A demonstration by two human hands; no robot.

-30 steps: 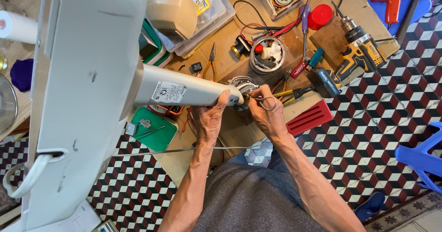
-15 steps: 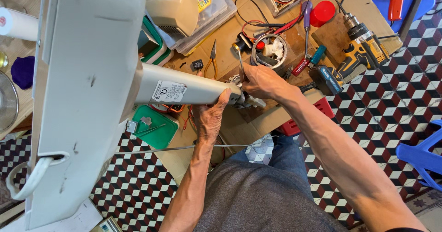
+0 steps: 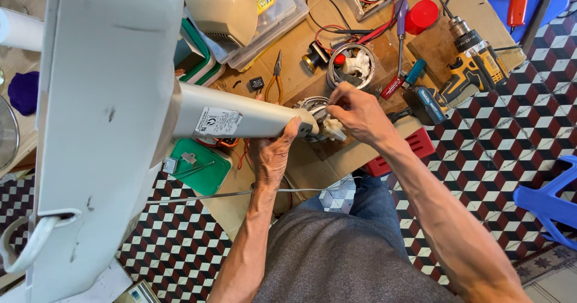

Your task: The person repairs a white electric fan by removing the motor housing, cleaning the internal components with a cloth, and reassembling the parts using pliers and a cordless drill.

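Note:
A big white fan base (image 3: 102, 128) with a white pole (image 3: 240, 118) lies on its side across the left of the view. My left hand (image 3: 273, 156) grips the pole from underneath, near its free end. My right hand (image 3: 354, 110) is at that end, its fingers pinched on a small white plastic part (image 3: 332, 128) that sticks out of the pole. A round metal motor piece (image 3: 309, 106) lies on the cardboard just behind the pole's tip, partly hidden by my fingers.
Cardboard on the checkered floor holds a yellow cordless drill (image 3: 466, 68), a red cap (image 3: 421, 15), orange-handled pliers (image 3: 276, 77), a purple screwdriver (image 3: 401, 20), a white motor cover (image 3: 219, 5) and a green box (image 3: 201, 168). A red tray (image 3: 409, 149) and a blue stool (image 3: 550, 201) are at the right.
My right hand has lifted from below the pole's tip to its end and now pinches the white part. My left hand has kept its grip on the pole.

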